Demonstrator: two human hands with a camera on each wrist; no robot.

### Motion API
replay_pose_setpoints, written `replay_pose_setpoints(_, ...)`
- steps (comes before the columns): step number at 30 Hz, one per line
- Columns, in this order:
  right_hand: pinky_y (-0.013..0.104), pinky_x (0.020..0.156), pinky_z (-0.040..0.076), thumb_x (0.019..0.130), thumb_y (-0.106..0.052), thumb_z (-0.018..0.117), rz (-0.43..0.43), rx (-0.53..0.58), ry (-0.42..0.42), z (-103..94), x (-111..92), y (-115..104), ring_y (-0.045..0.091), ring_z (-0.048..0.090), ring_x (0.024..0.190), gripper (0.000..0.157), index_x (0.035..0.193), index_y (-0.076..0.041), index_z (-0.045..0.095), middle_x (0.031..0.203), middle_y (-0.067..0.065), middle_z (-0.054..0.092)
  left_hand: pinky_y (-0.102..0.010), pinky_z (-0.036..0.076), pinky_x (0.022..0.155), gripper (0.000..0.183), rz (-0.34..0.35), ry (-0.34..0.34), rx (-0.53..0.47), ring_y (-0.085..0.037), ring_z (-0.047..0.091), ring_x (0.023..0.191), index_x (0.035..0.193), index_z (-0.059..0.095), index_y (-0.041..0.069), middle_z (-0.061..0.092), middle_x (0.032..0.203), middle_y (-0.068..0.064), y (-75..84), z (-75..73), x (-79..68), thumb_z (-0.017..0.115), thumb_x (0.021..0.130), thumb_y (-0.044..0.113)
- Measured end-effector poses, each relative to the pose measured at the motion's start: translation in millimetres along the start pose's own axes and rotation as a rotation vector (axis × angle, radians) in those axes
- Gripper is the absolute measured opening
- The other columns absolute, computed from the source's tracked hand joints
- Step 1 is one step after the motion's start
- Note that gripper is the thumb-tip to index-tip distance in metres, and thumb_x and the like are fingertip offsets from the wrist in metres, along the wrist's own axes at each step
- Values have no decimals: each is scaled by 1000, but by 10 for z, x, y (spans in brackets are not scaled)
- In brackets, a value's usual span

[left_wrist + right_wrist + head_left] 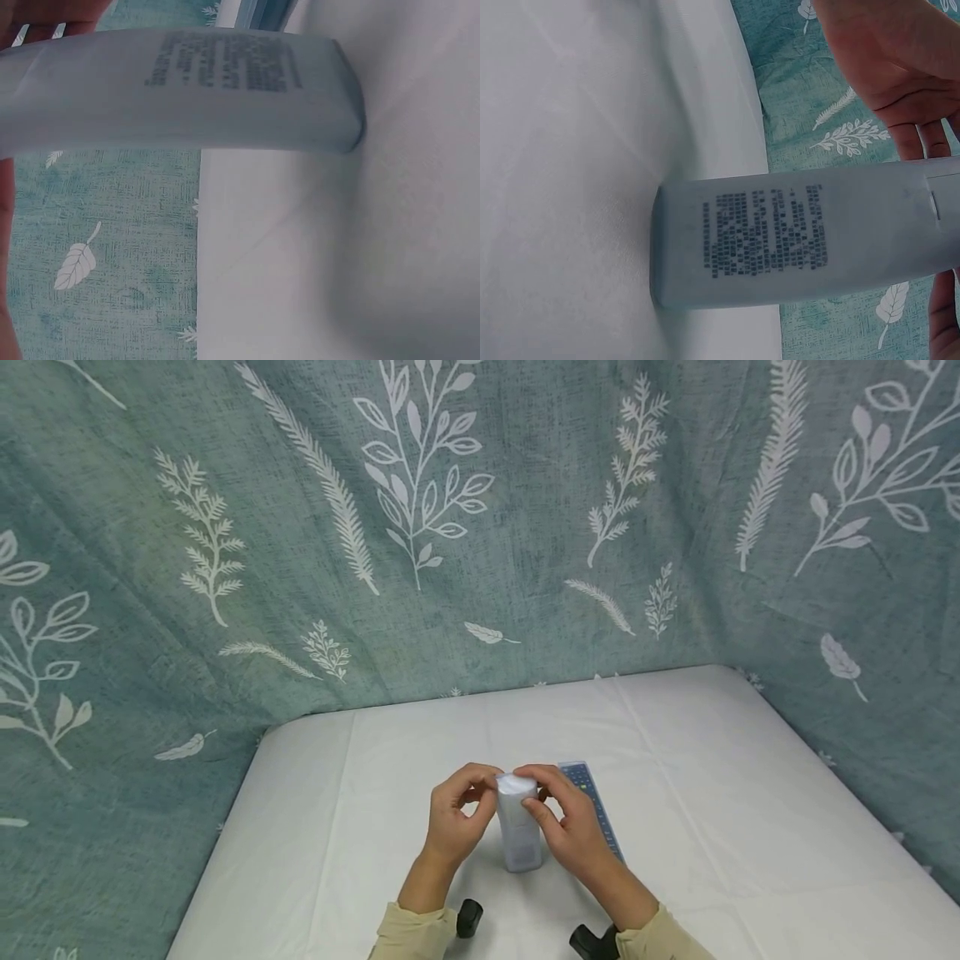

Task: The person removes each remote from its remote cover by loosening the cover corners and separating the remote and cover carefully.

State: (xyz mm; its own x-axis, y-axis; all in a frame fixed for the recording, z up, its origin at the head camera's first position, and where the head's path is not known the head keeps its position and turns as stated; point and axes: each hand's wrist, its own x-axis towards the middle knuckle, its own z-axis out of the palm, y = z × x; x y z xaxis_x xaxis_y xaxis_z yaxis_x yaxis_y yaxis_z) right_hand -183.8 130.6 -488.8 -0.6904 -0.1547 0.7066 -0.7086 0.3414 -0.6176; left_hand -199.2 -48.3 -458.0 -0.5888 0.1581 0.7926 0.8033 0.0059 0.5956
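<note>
A pale grey-white plastic bottle (519, 831) stands upright on the white-covered table. Small dark print covers part of its side, and the right wrist view shows a seam near the cap end of the bottle (877, 225). My left hand (454, 814) holds its top from the left, thumb and index finger bent in at the upper edge. From the other side my right hand (572, 822) grips the top, with the thumb on the near face and the index finger over the upper edge. The other fingers are partly hidden behind the bottle.
A flat blue strip with rows of small marks (592, 793) lies beside the right hand, partly covered by it. Black wrist-worn devices (469, 918) show by the sleeves. A teal leaf-patterned cloth (525, 527) hangs behind and beside the white table (390, 760).
</note>
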Motion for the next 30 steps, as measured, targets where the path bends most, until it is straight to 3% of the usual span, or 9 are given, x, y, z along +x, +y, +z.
replay_pose_setpoints(6, 19, 80, 51, 89, 7, 66, -7, -8, -5, -11, -7, -5, 9, 60, 96, 42, 128, -8, 60, 118, 9, 66, -28, 58, 55, 23, -70, -42, 15, -10, 62, 70, 89, 62, -2, 69, 84, -21, 26, -51, 14, 59, 78, -23)
replay_pose_setpoints(9, 20, 79, 51, 88, 7, 67, -10, -7, -10, -17, -9, -11, 9, 59, 95, 42, 127, -8, 60, 118, 9, 66, -29, 58, 55, 22, -93, -78, 50, -13, 64, 70, 94, 65, -3, 70, 83, -20, 33, -81, 20, 61, 80, -20)
replay_pose_setpoints(14, 22, 77, 51, 88, 8, 67, -22, -7, -14, -28, -3, -12, 9, 59, 95, 43, 127, -8, 60, 117, 9, 66, -28, 57, 53, 23, -82, -126, 78, -20, 65, 70, 97, 70, -2, 71, 83, -17, -101, -107, -14, 62, 82, -18)
replay_pose_setpoints(18, 22, 78, 51, 87, 8, 67, -31, -12, -17, -30, 1, -5, 10, 59, 95, 43, 127, -7, 60, 117, 9, 66, -24, 56, 55, 21, -109, -155, 93, -14, 65, 72, 97, 71, 4, 72, 84, -12, -198, -133, -33, 64, 86, -12)
replay_pose_setpoints(26, 29, 75, 52, 86, 9, 68, -35, -9, -23, -43, -8, -4, 9, 59, 94, 43, 126, -7, 59, 117, 9, 66, -35, 60, 53, 19, -161, -234, -29, -17, 66, 69, 96, 69, 5, 70, 82, -12, -203, -154, 49, 57, 93, -10)
replay_pose_setpoints(30, 30, 75, 52, 86, 9, 68, -38, 0, -29, -48, -11, -8, 9, 58, 94, 43, 126, -7, 59, 117, 9, 66, -34, 60, 54, 18, -185, -268, -42, -15, 66, 69, 95, 69, 4, 69, 82, -13, -212, -166, 75, 56, 95, -9)
